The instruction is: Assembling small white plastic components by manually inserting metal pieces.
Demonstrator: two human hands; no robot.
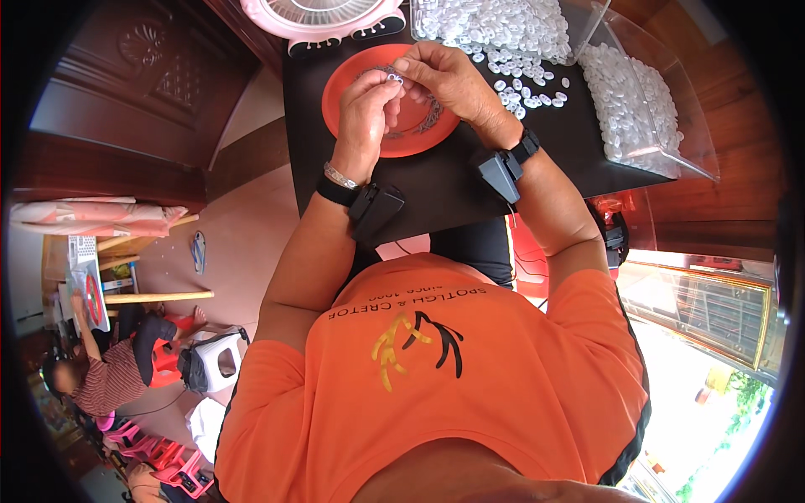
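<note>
The left hand [365, 113] pinches a small white piece [394, 78] between thumb and fingertips, above a round orange-red plate [333, 105]. The right hand [444, 77] meets it there, thumb and forefinger close together just beside the piece; whether they grasp anything I cannot tell, since whatever lies between them is too small to make out. Small grey metal bits [432, 119] lie on the plate, partly hidden behind the hands. The plate sits on a black table [444, 186]. Loose white oval tags [520, 88] are scattered to the right of the plate, near the right wrist, spreading from a heaped clear box [503, 25] at the far edge. A second clear box [629, 109], also full of white pieces, stands farther right. A pink fan [323, 18] stands close behind the plate on the left, crowding that corner. Dark boxy devices are strapped to both wrists. Well off to the left, another person [113, 373] in a striped top sits near a flip-flop [198, 251] on the floor.
</note>
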